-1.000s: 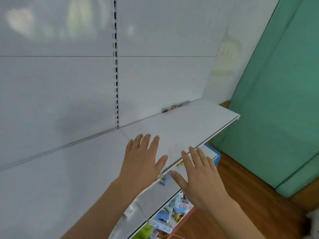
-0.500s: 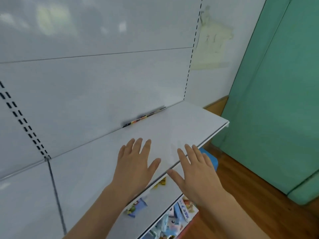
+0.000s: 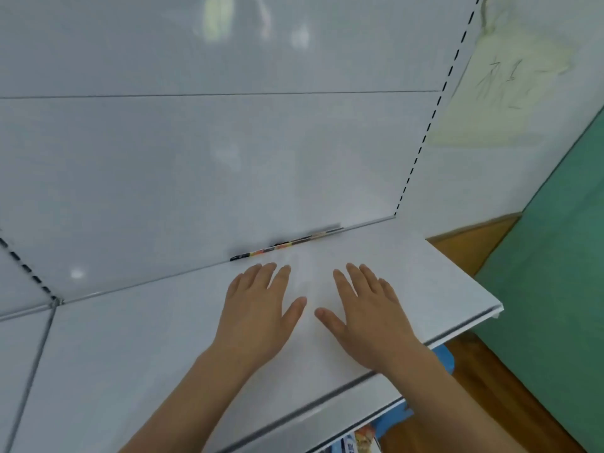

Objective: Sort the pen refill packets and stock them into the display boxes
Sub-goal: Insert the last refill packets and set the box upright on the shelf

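Both hands flat, fingers straight, empty, on the shelf (image 3: 425,282). Packet (image 3: 287,245) lies along the shelf's back edge against the back panel (image 3: 196,174), long axis parallel to that edge. Left hand (image 3: 258,308) looks slightly nearer than right hand (image 3: 369,315); reach straight forward.
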A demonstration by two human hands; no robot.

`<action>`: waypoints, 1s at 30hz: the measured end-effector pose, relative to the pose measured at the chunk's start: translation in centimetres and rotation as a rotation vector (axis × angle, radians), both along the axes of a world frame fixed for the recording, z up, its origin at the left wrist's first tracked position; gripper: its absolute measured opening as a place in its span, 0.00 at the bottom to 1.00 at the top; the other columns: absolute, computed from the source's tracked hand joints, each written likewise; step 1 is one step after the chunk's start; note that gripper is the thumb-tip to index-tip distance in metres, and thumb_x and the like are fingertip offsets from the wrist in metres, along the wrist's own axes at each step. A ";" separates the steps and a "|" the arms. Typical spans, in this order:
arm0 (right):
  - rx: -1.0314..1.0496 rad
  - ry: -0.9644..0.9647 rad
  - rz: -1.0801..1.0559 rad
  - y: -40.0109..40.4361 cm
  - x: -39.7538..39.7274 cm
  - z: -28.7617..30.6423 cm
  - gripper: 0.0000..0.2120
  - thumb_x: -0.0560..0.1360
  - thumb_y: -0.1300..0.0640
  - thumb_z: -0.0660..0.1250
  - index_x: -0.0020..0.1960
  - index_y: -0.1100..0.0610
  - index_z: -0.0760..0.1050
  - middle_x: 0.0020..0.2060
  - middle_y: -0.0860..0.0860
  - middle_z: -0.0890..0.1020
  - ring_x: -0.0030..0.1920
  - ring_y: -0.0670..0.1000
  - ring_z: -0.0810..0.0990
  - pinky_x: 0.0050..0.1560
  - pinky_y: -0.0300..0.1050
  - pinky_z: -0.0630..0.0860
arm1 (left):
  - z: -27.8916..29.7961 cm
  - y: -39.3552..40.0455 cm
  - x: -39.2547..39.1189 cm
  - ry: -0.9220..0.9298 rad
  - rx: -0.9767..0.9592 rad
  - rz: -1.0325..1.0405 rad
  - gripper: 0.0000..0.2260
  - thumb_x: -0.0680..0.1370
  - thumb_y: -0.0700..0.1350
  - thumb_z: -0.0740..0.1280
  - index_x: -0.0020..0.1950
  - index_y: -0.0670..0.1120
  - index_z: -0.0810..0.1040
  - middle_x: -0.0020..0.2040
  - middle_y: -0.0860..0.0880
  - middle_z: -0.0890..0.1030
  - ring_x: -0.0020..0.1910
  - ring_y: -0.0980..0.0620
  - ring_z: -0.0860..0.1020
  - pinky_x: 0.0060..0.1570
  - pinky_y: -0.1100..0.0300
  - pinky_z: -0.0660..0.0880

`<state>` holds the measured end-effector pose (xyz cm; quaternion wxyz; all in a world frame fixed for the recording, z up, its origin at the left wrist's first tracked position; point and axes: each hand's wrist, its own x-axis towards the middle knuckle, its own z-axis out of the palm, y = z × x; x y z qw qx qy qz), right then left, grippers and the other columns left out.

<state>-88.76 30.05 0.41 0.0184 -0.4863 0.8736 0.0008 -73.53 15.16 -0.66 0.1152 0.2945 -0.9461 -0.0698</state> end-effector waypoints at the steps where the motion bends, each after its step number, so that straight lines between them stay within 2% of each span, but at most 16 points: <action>1: 0.005 -0.002 0.016 -0.8 -0.7 0.0 0.47 0.74 0.26 0.31 0.86 0.50 0.43 0.86 0.54 0.46 0.85 0.56 0.43 0.84 0.59 0.47 | -0.2 -0.5 -0.6 0.010 -0.001 0.013 0.36 0.80 0.69 0.44 0.82 0.51 0.64 0.80 0.48 0.68 0.80 0.45 0.65 0.79 0.45 0.62; 4: -0.006 -0.002 0.045 -2.7 -2.9 0.2 0.48 0.73 0.26 0.30 0.86 0.51 0.45 0.86 0.54 0.47 0.85 0.57 0.43 0.84 0.59 0.48 | -0.5 -2.0 -2.8 0.035 -0.012 0.047 0.36 0.80 0.68 0.45 0.81 0.49 0.66 0.79 0.47 0.70 0.78 0.44 0.67 0.77 0.44 0.65; 7: 0.006 0.017 0.092 -4.1 -5.0 0.2 0.44 0.77 0.28 0.36 0.86 0.52 0.47 0.85 0.55 0.48 0.85 0.58 0.46 0.83 0.59 0.50 | -1.1 -3.2 -4.4 0.029 0.000 0.107 0.35 0.81 0.67 0.49 0.82 0.49 0.63 0.80 0.47 0.68 0.79 0.43 0.65 0.77 0.45 0.64; 10: -0.036 0.037 0.165 -6.5 -7.8 -0.3 0.39 0.81 0.32 0.46 0.85 0.54 0.52 0.85 0.57 0.53 0.84 0.60 0.51 0.82 0.61 0.55 | -1.9 -4.5 -6.0 0.023 -0.012 0.174 0.32 0.81 0.65 0.58 0.82 0.50 0.63 0.78 0.49 0.68 0.77 0.44 0.67 0.76 0.45 0.64; 13: -0.176 0.074 0.242 -9.2 -10.9 -1.5 0.32 0.83 0.40 0.58 0.81 0.55 0.63 0.81 0.58 0.65 0.81 0.62 0.62 0.78 0.62 0.65 | -2.7 -5.7 -7.6 -0.033 -0.059 0.267 0.29 0.80 0.61 0.64 0.77 0.48 0.69 0.71 0.49 0.76 0.69 0.43 0.74 0.72 0.44 0.68; 16: -0.217 0.093 0.344 -11.1 -13.4 -2.5 0.27 0.81 0.49 0.64 0.77 0.55 0.69 0.71 0.55 0.74 0.74 0.61 0.71 0.72 0.61 0.71 | -3.4 -6.2 -8.3 -0.061 -0.084 0.384 0.22 0.78 0.50 0.68 0.72 0.46 0.76 0.63 0.48 0.81 0.60 0.41 0.79 0.63 0.45 0.74; 18: -0.250 0.124 0.393 -12.1 -14.8 -2.9 0.23 0.77 0.53 0.68 0.71 0.55 0.76 0.61 0.54 0.80 0.65 0.60 0.77 0.65 0.59 0.76 | -3.6 -6.1 -8.7 -0.081 -0.128 0.454 0.16 0.74 0.43 0.71 0.62 0.46 0.82 0.54 0.48 0.81 0.51 0.40 0.79 0.52 0.46 0.77; 20: -0.251 0.152 0.440 -13.1 -16.0 -3.4 0.16 0.74 0.55 0.71 0.62 0.52 0.81 0.53 0.53 0.81 0.57 0.60 0.79 0.57 0.56 0.78 | -3.9 -6.1 -9.1 -0.074 -0.187 0.512 0.11 0.71 0.40 0.73 0.52 0.46 0.84 0.47 0.47 0.78 0.44 0.40 0.77 0.43 0.48 0.76; 23: -0.281 0.161 0.501 -13.9 -17.3 -3.9 0.04 0.74 0.54 0.73 0.49 0.51 0.85 0.45 0.52 0.79 0.51 0.59 0.79 0.46 0.54 0.79 | -4.0 -5.5 -9.2 0.002 -0.214 0.554 0.08 0.72 0.41 0.73 0.51 0.48 0.84 0.50 0.46 0.79 0.47 0.39 0.78 0.43 0.48 0.77; 25: -0.337 0.119 0.530 -13.9 -17.8 -3.8 0.03 0.76 0.56 0.72 0.45 0.54 0.83 0.42 0.53 0.78 0.47 0.59 0.80 0.39 0.53 0.80 | -4.1 -4.8 -8.6 0.047 -0.201 0.538 0.05 0.76 0.44 0.69 0.50 0.49 0.83 0.54 0.47 0.81 0.50 0.40 0.80 0.48 0.47 0.78; 28: -0.483 -0.031 0.529 -13.4 -18.4 -3.1 0.09 0.83 0.54 0.63 0.50 0.55 0.80 0.42 0.51 0.78 0.42 0.57 0.80 0.35 0.53 0.79 | -4.0 -3.9 -7.5 0.056 -0.039 0.466 0.16 0.78 0.55 0.59 0.55 0.51 0.82 0.54 0.52 0.80 0.54 0.43 0.79 0.53 0.49 0.77; 30: -0.549 -0.092 0.574 -13.1 -18.7 -2.5 0.07 0.84 0.55 0.62 0.55 0.54 0.79 0.43 0.50 0.78 0.42 0.57 0.80 0.36 0.54 0.79 | -3.4 -3.9 -6.6 0.040 0.086 0.401 0.19 0.77 0.60 0.61 0.63 0.54 0.82 0.57 0.54 0.79 0.58 0.47 0.76 0.58 0.50 0.76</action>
